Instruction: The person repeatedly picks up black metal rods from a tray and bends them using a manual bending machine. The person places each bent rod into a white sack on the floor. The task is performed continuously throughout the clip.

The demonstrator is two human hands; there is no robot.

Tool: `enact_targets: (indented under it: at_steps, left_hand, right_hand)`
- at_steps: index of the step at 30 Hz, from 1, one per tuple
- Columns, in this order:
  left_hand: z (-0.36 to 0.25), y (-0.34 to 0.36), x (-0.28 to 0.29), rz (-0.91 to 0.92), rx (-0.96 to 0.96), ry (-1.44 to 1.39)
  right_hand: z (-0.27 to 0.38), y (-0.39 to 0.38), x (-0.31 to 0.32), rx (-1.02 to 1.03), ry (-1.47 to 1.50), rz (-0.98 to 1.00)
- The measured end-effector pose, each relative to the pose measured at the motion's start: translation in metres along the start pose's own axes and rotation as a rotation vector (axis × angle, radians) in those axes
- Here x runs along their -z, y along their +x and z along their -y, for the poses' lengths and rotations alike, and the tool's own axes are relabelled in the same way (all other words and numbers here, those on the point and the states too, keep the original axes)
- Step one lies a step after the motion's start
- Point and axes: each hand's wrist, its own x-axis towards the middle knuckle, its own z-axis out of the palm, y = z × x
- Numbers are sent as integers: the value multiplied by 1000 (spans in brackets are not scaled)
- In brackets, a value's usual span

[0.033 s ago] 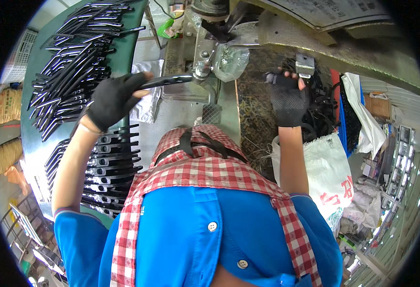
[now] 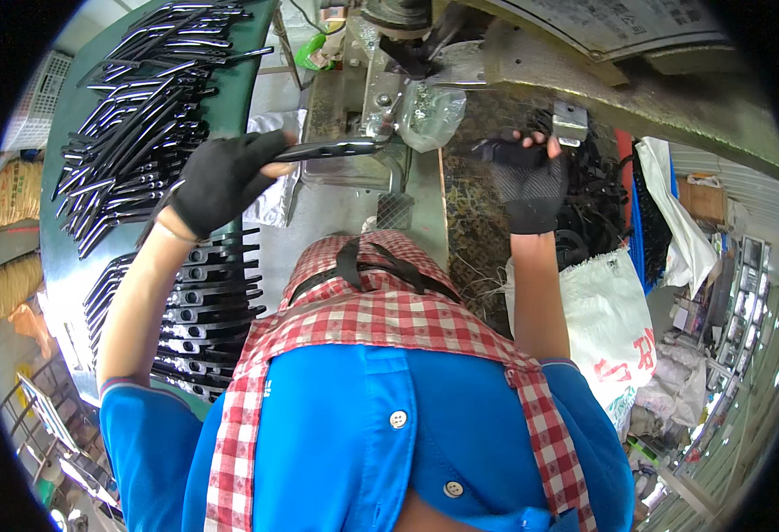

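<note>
My left hand (image 2: 223, 180), in a black fingerless glove, is closed round one end of a glossy black tube (image 2: 341, 149). The tube points right, its far end close to the metal fixture of the machine (image 2: 383, 99). My right hand (image 2: 533, 184), gloved alike, has its fingers curled on a small dark part (image 2: 498, 149) that juts out to the left. Motion blurs this part, and its exact kind cannot be made out. Beside the fixture hangs a clear plastic bag (image 2: 432, 115) with small bits inside.
On the green table (image 2: 63, 213) at left lie piled black tubes (image 2: 141, 115) and a row of black brackets (image 2: 199, 315). Dark parts (image 2: 598, 195) heap beyond my right hand, near a white woven sack (image 2: 584, 310). A heavy machine frame (image 2: 638, 106) spans the upper right.
The tube in my left hand has shifted slightly right. My right hand has moved a little left, and more of the dark part shows.
</note>
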Motion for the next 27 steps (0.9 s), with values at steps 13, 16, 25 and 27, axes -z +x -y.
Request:
enact_targets:
  at_steps: [13, 16, 25, 27]
  left_hand:
    - [-27, 13, -5, 99, 68, -90]
    - [-29, 14, -14, 114, 69, -52]
    - [-26, 22, 0, 138, 84, 106]
    - [-23, 24, 4, 162, 59, 26]
  right_hand:
    - [-45, -10, -82, -140, 117, 407]
    - [-53, -6, -79, -183, 226, 352]
    - [-53, -15, -54, -362, -448, 63]
    - [-54, -20, -58, -344, -423, 129]
